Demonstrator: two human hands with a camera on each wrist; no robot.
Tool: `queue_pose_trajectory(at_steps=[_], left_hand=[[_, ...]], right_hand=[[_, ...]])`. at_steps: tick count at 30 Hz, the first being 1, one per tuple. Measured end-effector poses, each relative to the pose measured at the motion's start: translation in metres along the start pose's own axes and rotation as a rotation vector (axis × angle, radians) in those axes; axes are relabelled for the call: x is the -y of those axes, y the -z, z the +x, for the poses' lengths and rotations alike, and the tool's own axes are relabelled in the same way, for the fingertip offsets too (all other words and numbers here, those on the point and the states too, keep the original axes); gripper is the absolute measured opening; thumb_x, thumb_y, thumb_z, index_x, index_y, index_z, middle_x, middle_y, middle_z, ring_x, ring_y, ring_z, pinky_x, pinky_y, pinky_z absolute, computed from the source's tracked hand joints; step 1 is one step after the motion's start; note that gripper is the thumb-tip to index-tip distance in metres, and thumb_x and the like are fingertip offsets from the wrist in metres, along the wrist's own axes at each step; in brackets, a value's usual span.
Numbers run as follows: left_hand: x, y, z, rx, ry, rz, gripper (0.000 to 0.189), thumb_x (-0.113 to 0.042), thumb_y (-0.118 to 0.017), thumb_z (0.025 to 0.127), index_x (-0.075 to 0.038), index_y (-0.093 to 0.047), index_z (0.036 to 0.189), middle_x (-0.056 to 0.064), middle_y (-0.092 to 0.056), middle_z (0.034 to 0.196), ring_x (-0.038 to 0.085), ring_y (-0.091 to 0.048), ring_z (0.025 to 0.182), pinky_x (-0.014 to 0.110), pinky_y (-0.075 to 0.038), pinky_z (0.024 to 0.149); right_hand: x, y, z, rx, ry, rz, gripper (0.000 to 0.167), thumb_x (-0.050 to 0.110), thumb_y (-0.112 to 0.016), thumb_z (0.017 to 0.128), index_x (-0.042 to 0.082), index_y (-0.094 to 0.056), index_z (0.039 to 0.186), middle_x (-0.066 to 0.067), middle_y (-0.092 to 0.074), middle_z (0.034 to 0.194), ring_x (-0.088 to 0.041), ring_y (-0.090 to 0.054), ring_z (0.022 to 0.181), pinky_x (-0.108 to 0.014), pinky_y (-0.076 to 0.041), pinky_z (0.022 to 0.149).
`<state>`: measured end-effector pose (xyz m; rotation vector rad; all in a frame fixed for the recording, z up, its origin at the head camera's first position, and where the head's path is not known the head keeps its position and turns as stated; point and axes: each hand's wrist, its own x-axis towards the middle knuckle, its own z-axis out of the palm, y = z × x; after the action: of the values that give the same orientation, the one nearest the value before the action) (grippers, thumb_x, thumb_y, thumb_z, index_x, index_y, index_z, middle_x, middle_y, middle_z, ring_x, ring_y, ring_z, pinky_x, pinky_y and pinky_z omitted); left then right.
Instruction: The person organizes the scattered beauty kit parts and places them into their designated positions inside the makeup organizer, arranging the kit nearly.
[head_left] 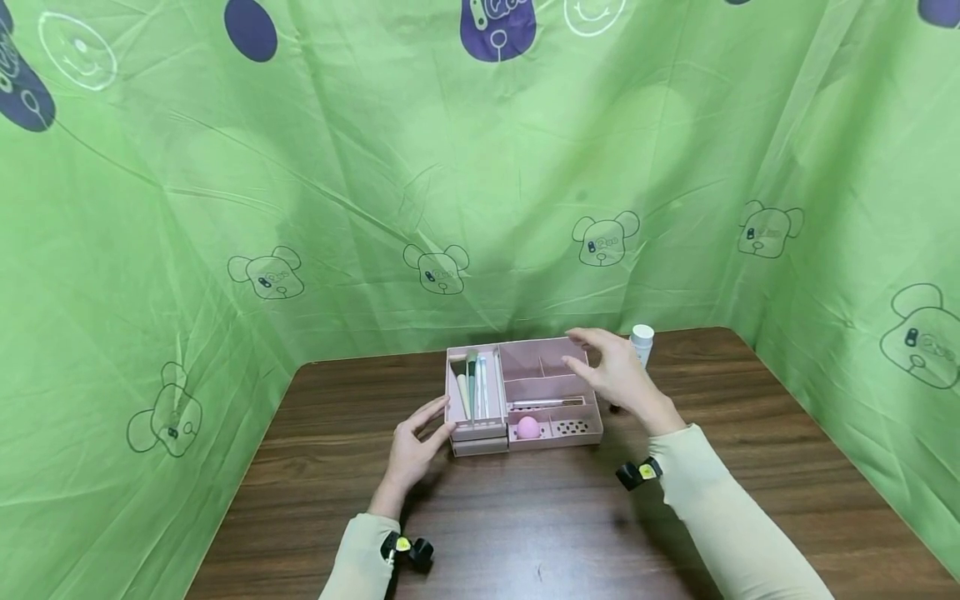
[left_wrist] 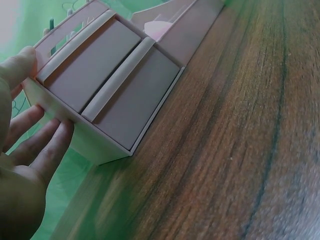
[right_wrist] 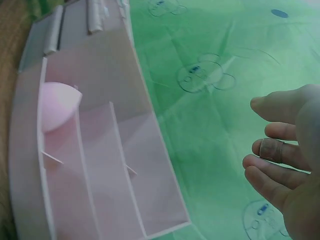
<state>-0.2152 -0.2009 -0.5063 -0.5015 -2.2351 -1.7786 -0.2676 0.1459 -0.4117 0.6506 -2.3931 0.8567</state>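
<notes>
A pink desk organizer point(head_left: 480, 433) stands on the table, with two drawers at its left front. My left hand point(head_left: 411, 450) is at its left side; in the left wrist view the thumb touches the top front corner and the straight fingers lie against the side wall. My right hand point(head_left: 621, 375) hovers by the organizer's right end, fingers apart and holding nothing. Brushes point(head_left: 472, 383) and slim sticks fill the left top compartment. A pink sponge point(head_left: 528, 427) sits in the front right compartment, and a slim pink pen-like item point(head_left: 546, 403) lies in the row behind it.
A white-capped bottle point(head_left: 642, 335) stands behind my right hand, partly hidden by it. A small dark thing point(head_left: 615, 408) is beside the organizer's right side. Green printed cloth point(head_left: 495, 183) hangs around the wooden table point(head_left: 525, 517), close behind the organizer.
</notes>
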Motion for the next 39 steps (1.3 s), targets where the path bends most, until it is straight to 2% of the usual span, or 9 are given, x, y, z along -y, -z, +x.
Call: queue_pose_trajectory(at_steps=[4,10,13,19,24,29,36,39], left_hand=[[0.0,0.0,0.0,0.0,-0.003,-0.014,0.044,-0.007,-0.071,0.089,0.006,-0.059,0.129,0.021,-0.057,0.136,0.035,-0.056,0.124,0.059,-0.042,0.103],[0.001,-0.001,-0.001,-0.005,-0.015,-0.022,0.044,-0.005,-0.071,0.088,0.007,-0.059,0.128,0.024,-0.056,0.135,0.038,-0.055,0.123,0.06,-0.043,0.103],[0.002,-0.001,-0.001,-0.016,-0.024,-0.002,0.043,-0.006,-0.071,0.088,0.006,-0.06,0.128,0.022,-0.058,0.135,0.036,-0.056,0.122,0.057,-0.045,0.102],[0.003,0.0,-0.001,-0.009,-0.015,-0.005,0.043,-0.008,-0.071,0.088,0.003,-0.06,0.129,0.02,-0.058,0.136,0.034,-0.056,0.123,0.055,-0.045,0.103],[0.005,0.001,-0.002,-0.008,0.004,-0.011,0.045,-0.01,-0.072,0.088,0.003,-0.06,0.129,0.019,-0.057,0.137,0.033,-0.057,0.123,0.056,-0.043,0.103],[0.004,0.002,-0.001,-0.001,-0.018,-0.001,0.044,-0.009,-0.072,0.088,0.005,-0.06,0.129,0.022,-0.057,0.136,0.035,-0.057,0.122,0.059,-0.043,0.102],[0.003,0.002,0.002,0.009,-0.023,-0.022,0.044,-0.008,-0.071,0.088,0.006,-0.059,0.128,0.024,-0.056,0.136,0.035,-0.055,0.124,0.06,-0.042,0.103],[0.002,0.002,0.003,0.011,-0.013,-0.024,0.045,-0.009,-0.071,0.089,0.006,-0.059,0.129,0.023,-0.056,0.136,0.035,-0.055,0.124,0.06,-0.041,0.104]], right_hand=[[-0.007,0.011,0.0,-0.006,-0.044,0.0,0.043,0.024,-0.076,0.084,0.006,-0.065,0.122,-0.014,-0.068,0.119,-0.032,-0.064,0.108,-0.049,-0.052,0.097],[-0.026,0.02,-0.004,-0.075,-0.046,-0.024,0.04,0.021,-0.079,0.082,0.007,-0.068,0.118,-0.013,-0.07,0.113,-0.031,-0.065,0.101,-0.048,-0.054,0.086],[-0.035,0.024,-0.008,-0.087,-0.056,-0.033,0.04,0.022,-0.079,0.081,0.009,-0.068,0.118,-0.012,-0.071,0.112,-0.031,-0.065,0.101,-0.049,-0.053,0.086],[-0.053,0.028,-0.017,-0.08,-0.109,-0.042,0.039,0.023,-0.079,0.082,0.01,-0.068,0.117,-0.01,-0.07,0.113,-0.029,-0.066,0.102,-0.048,-0.054,0.088],[-0.063,0.026,-0.025,-0.067,-0.144,-0.037,0.04,0.024,-0.079,0.082,0.008,-0.068,0.117,-0.012,-0.07,0.112,-0.032,-0.067,0.1,-0.05,-0.054,0.088],[-0.067,0.026,-0.031,-0.058,-0.179,-0.041,0.04,0.023,-0.078,0.083,0.008,-0.067,0.119,-0.014,-0.071,0.111,-0.035,-0.067,0.098,-0.052,-0.054,0.086],[-0.073,0.023,-0.038,-0.035,-0.273,-0.007,0.033,0.024,-0.075,0.086,0.009,-0.067,0.113,-0.012,-0.072,0.106,-0.03,-0.07,0.087,-0.045,-0.059,0.076],[-0.078,0.02,-0.042,-0.025,-0.306,-0.001,0.032,0.025,-0.075,0.086,0.01,-0.067,0.113,-0.012,-0.072,0.105,-0.029,-0.071,0.087,-0.042,-0.058,0.075]])
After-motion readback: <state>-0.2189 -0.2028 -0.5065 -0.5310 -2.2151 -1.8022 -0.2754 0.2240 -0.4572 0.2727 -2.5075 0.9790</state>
